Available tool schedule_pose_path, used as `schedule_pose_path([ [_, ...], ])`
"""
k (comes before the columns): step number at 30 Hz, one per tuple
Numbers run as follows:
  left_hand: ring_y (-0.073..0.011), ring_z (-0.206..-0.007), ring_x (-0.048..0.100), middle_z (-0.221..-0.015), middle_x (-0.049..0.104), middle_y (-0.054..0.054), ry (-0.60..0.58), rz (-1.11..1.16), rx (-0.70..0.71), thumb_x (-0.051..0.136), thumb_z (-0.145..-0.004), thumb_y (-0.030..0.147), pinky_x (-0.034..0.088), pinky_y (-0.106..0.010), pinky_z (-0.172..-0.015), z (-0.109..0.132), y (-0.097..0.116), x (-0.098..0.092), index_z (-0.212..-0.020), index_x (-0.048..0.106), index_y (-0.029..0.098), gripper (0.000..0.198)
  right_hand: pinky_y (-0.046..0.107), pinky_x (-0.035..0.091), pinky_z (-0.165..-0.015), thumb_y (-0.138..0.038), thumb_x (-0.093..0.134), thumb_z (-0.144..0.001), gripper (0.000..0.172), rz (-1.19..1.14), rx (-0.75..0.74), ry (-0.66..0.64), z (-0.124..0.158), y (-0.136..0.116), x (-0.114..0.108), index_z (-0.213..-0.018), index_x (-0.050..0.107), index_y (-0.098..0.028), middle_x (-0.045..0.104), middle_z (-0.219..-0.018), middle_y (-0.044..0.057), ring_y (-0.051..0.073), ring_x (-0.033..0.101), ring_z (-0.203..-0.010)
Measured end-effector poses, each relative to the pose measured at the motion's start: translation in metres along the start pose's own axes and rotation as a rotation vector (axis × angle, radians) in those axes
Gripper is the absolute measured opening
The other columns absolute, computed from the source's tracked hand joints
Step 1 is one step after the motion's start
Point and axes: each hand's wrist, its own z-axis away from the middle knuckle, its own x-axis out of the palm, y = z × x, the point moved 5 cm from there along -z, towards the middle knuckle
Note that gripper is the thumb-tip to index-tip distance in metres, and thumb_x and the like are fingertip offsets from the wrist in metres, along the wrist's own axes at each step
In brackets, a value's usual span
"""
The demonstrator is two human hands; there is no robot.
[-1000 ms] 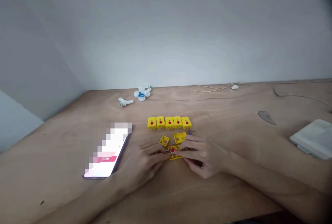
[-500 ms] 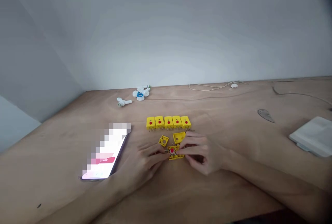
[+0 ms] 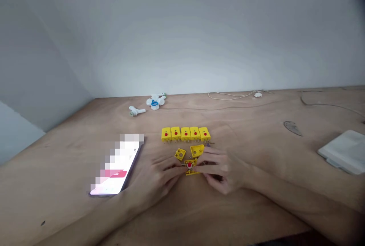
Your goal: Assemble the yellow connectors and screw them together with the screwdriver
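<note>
An opened yellow plug housing (image 3: pixel 191 172) with a red button (image 3: pixel 189 165) in its middle lies between my hands. At its left edge, my left hand (image 3: pixel 165 172) has its fingertips closed around a thin metal pin (image 3: pixel 183 165). My right hand (image 3: pixel 216 168) pinches the housing's right side, with fingertips close to the red button; exactly what sits under them is hidden. Just beyond lie a small yellow plate with a hole (image 3: pixel 180 154) and a hollow yellow cover (image 3: pixel 196 150), the cover right by my right fingers.
Several closed yellow plugs (image 3: pixel 186 134) with red buttons and metal pins stand in a row. A lit phone (image 3: pixel 119 166) lies left. White fittings (image 3: pixel 137 111) and a white cord (image 3: pixel 230 97) are near the wall; a white case (image 3: pixel 345 151) is at right.
Both hands stay at the housing with almost the same grip. The right fingers have shifted slightly over its right part. The view has moved very slightly.
</note>
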Motion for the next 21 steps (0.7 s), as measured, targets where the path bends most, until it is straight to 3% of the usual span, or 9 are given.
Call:
schedule_pose_path([
  [12, -0.0199, -0.091, 0.072, -0.103, 0.076, -0.002, 0.034, 0.028, -0.017, 0.059, -0.100, 0.015, 0.057, -0.033, -0.084, -0.0021, -0.0010, -0.0009, -0.107, 0.073, 0.021, 0.016, 0.035, 0.058, -0.079, -0.002, 0.060, -0.081, 0.035, -0.103, 0.039, 0.084, -0.0010, 0.0016, -0.0004, -0.111, 0.070, -0.018, 0.072, -0.097, 0.008, 0.021, 0.065, -0.089],
  [21, -0.0203, -0.088, 0.072, -0.100, 0.077, -0.003, 0.050, 0.026, -0.047, 0.059, -0.099, 0.016, 0.058, -0.034, -0.082, -0.0015, -0.0013, -0.0005, -0.104, 0.074, 0.021, 0.016, 0.033, 0.053, -0.072, -0.002, 0.058, -0.078, 0.030, -0.156, 0.132, 0.049, -0.0045, 0.0019, 0.0005, -0.099, 0.071, -0.019, 0.069, -0.093, 0.007, 0.020, 0.062, -0.083],
])
